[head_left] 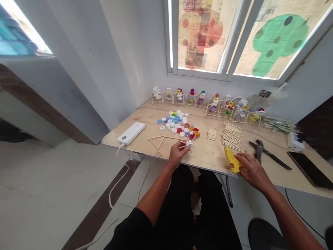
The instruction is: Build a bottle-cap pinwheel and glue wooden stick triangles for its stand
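While the left hand [177, 152] pinches a stick-spoked white cap [190, 144] just below the frame's centre, the right hand [252, 170], well apart, wraps a yellow glue gun [231, 159] lower right, loose bottle caps [170, 124] mid-frame.

Stick-spoked white cap [190, 144], yellow glue gun [231, 159]

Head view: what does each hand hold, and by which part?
Left hand: a white cap, held by its left side. Right hand: the glue gun, gripped at its handle side.
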Demonstrator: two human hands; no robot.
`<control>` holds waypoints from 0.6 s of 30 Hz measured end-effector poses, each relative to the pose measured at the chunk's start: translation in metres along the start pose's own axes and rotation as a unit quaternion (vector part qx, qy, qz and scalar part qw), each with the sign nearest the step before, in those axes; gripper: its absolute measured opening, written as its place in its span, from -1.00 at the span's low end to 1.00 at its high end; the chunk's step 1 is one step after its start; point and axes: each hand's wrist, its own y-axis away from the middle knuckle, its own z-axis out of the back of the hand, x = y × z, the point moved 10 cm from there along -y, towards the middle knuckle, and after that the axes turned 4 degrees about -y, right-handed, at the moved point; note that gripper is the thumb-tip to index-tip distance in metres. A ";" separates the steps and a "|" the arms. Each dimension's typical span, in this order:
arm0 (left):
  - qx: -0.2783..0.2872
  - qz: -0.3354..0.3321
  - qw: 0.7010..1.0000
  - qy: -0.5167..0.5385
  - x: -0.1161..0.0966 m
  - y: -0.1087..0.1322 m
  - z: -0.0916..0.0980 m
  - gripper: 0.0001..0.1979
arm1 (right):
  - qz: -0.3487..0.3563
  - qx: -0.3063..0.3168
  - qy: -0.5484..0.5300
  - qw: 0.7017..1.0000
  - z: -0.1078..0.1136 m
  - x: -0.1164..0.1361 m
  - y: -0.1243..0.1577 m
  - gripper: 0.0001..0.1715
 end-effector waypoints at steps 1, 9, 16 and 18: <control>-0.002 -0.001 1.000 -0.001 0.000 0.000 0.001 -0.61 | -0.011 -0.001 0.009 1.000 0.004 -0.009 0.006 -0.48; -0.004 -0.001 1.000 -0.006 0.000 0.000 0.000 -0.60 | -0.117 -0.048 0.074 0.989 0.032 -0.108 0.060 -0.49; -0.022 0.000 1.000 0.016 -0.001 0.000 0.003 -0.56 | -0.155 -0.025 0.073 0.985 0.016 -0.138 0.063 -0.59; -0.025 -0.002 0.999 0.025 -0.001 0.000 0.004 -0.56 | -0.153 -0.041 0.049 0.986 0.016 -0.137 0.062 -0.58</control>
